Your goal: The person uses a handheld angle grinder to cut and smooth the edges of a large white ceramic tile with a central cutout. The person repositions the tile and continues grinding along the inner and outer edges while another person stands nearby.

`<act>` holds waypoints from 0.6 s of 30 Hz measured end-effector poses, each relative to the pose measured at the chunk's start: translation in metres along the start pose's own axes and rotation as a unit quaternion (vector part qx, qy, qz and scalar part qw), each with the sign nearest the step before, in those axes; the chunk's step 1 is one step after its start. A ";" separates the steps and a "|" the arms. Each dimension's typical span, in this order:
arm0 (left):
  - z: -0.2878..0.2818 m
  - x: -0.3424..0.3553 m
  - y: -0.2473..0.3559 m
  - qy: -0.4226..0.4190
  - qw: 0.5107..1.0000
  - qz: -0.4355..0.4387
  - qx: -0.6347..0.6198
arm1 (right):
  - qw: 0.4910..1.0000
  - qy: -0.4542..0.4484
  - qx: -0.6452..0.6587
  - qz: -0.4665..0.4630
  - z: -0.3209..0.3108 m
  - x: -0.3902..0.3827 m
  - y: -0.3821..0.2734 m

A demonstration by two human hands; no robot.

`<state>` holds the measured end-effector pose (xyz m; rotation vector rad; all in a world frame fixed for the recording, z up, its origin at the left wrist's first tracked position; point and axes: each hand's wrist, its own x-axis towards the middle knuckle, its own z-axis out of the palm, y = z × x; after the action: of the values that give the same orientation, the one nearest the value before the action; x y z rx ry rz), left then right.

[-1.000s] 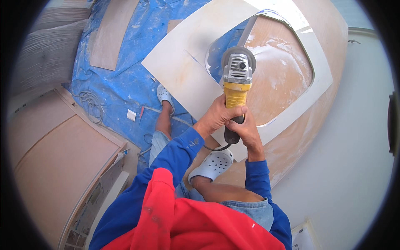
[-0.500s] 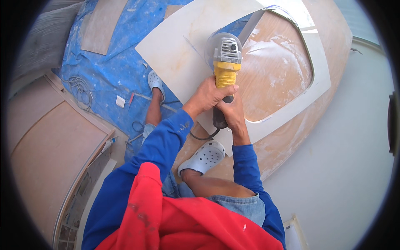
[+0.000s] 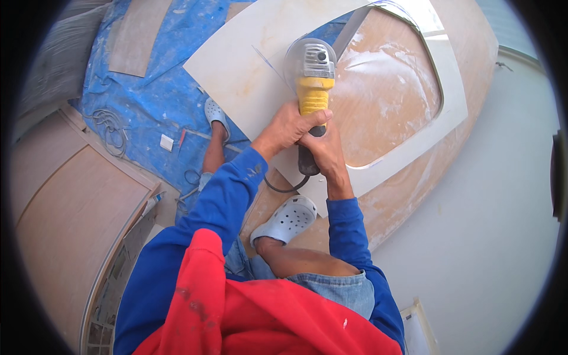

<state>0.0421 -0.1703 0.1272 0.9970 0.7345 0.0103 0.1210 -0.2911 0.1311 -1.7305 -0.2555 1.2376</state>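
Observation:
Both hands grip a yellow and silver angle grinder (image 3: 315,89) with a black rear handle and a round disc at its head. My left hand (image 3: 290,125) wraps the yellow body, its thumb laid across the top. Just behind it, my right hand (image 3: 326,148) is closed round the dark handle. The grinder's head lies over the inner edge of a large opening in a white panel (image 3: 236,77). Whether the disc touches that edge I cannot tell. White dust lies on the wooden surface (image 3: 387,89) seen through the opening.
My foot in a pale clog (image 3: 290,219) stands by the panel's near edge, the other clog (image 3: 216,111) on a blue tarp (image 3: 160,89). A coiled cable (image 3: 109,127) and a wooden board (image 3: 137,41) lie on the tarp. Curved wooden panels (image 3: 77,207) stand at left.
The grinder and both hands have shifted slightly left and away from me, along the opening's edge. The grip on the tool is unchanged.

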 end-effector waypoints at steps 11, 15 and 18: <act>0.000 0.002 -0.002 0.007 1.000 0.009 0.015 | 0.999 0.006 0.001 -0.040 0.002 -0.001 0.000; 0.000 0.002 -0.002 0.009 1.000 0.009 0.021 | 1.000 0.003 0.003 -0.030 0.001 0.000 0.000; 0.000 0.003 -0.002 0.010 1.000 0.010 0.022 | 1.000 0.004 -0.002 -0.029 0.001 0.000 -0.002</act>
<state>0.0436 -0.1705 0.1242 1.0481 0.7463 0.0209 0.1205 -0.2897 0.1323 -1.7188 -0.3024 1.1893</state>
